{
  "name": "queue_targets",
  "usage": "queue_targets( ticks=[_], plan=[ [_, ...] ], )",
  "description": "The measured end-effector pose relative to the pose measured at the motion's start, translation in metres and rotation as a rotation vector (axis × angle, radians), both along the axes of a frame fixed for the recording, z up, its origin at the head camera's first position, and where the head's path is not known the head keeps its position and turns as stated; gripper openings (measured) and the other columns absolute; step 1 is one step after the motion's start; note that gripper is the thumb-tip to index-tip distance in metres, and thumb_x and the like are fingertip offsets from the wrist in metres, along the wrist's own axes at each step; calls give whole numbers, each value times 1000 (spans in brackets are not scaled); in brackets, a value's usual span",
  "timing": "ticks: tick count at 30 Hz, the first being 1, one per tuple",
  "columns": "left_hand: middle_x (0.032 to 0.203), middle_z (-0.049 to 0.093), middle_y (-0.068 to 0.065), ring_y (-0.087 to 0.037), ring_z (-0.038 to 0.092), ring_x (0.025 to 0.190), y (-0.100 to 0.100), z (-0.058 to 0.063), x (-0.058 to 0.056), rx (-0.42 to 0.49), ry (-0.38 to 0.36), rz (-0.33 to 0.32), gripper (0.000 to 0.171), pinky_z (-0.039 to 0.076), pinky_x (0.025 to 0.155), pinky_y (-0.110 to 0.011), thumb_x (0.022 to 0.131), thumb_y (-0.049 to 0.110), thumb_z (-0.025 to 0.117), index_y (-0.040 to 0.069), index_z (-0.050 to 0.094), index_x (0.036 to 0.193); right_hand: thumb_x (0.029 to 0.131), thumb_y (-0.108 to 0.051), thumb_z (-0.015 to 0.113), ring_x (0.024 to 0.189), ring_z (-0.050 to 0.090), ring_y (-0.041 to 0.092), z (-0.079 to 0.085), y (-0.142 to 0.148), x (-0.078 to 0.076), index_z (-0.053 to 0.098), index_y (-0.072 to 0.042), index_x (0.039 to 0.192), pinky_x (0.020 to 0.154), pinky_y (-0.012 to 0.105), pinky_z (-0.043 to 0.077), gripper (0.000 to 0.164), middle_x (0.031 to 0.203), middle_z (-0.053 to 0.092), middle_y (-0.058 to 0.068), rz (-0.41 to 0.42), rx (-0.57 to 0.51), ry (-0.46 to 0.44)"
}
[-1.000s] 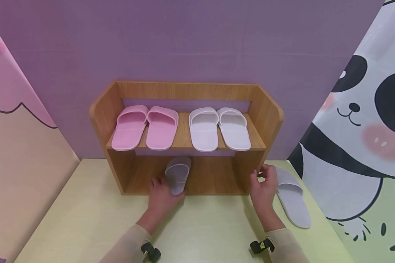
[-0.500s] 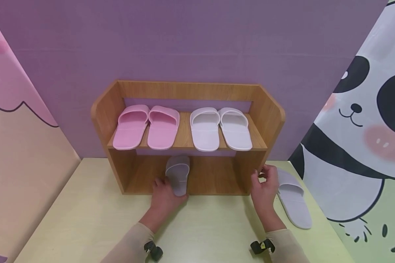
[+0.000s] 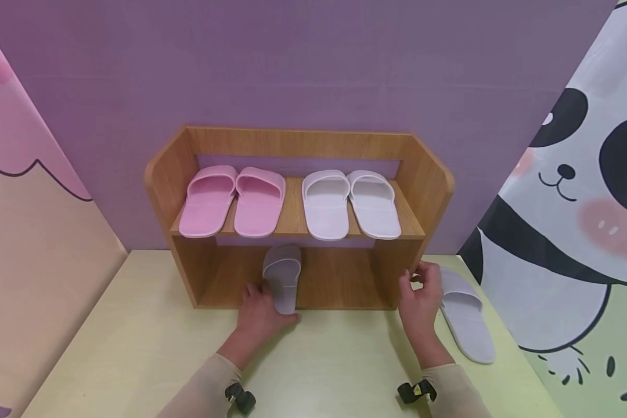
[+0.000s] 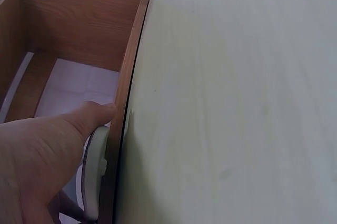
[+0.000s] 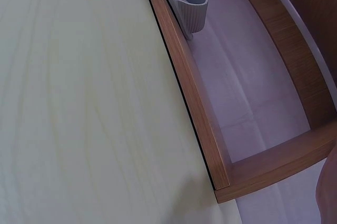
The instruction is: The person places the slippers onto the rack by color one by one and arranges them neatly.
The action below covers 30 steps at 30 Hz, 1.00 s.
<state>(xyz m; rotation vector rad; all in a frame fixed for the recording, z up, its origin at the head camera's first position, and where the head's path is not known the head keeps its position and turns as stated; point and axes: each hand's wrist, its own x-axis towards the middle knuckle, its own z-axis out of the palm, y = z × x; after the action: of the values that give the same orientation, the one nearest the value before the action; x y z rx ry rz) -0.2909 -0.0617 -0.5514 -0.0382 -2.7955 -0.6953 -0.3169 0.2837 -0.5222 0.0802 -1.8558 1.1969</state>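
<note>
A grey slipper (image 3: pixel 282 284) lies on the lower shelf of a small wooden shoe rack (image 3: pixel 345 296), its heel at the shelf's front edge. My left hand (image 3: pixel 261 310) holds this slipper at its heel end, fingers along its left side and thumb by the front. In the left wrist view, the slipper's edge (image 4: pixel 95 174) shows between thumb and fingers, and the thumb reaches the shelf edge. At the rack's right side panel, my right hand (image 3: pixel 420 296) grips the front edge with curled fingers. Beside that hand, another grey slipper (image 3: pixel 470 325) lies on the table.
Two pink slippers (image 3: pixel 258 203) stand on the left of the upper shelf, and two white slippers (image 3: pixel 325 206) on its right. Behind the rack rises a purple backdrop (image 3: pixel 313 69). A panda-print panel (image 3: pixel 564 244) borders the table (image 3: pixel 339 366) on the right.
The held slipper has turned from slanted to nearly straight, and its heel has come slightly toward me. My left thumb has shifted a little outward. The right hand keeps its place.
</note>
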Motion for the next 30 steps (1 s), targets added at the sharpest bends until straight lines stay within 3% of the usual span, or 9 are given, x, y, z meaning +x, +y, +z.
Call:
queue_targets(
  ticks=[9,15,20,24,30],
  plan=[
    [131,49,-31,-45,51,120,0,3,2,13,-48,-14,129,59,92,-54,66,67,99,-15,47,152,100,6,66,102,64,20,2,0,4,62,7,117,85,26,50,18,116,67,16,13,-7,23],
    [133,51,-29,-44,54,119,-8,4,8,44,-21,-45,120,59,94,-54,69,65,98,-13,51,148,100,5,65,102,64,16,0,2,2,61,7,118,85,26,52,18,116,67,17,5,-2,4],
    [132,58,-27,-43,62,115,-25,7,12,77,28,-64,103,60,95,-56,77,56,97,-10,58,146,100,5,66,103,63,13,0,1,2,61,7,118,86,26,52,19,116,66,17,1,1,-3],
    [133,63,-24,-42,66,118,-48,19,18,142,34,-48,78,60,97,-59,88,43,91,-5,64,143,99,7,67,103,64,16,1,0,2,62,6,118,85,30,53,19,117,67,17,10,-5,16],
    [110,72,-13,-31,68,99,-94,41,28,263,120,13,36,58,81,-49,98,27,81,4,73,124,98,10,67,102,63,18,3,-3,3,63,7,117,85,31,52,20,116,67,20,-1,-4,19]
  ],
)
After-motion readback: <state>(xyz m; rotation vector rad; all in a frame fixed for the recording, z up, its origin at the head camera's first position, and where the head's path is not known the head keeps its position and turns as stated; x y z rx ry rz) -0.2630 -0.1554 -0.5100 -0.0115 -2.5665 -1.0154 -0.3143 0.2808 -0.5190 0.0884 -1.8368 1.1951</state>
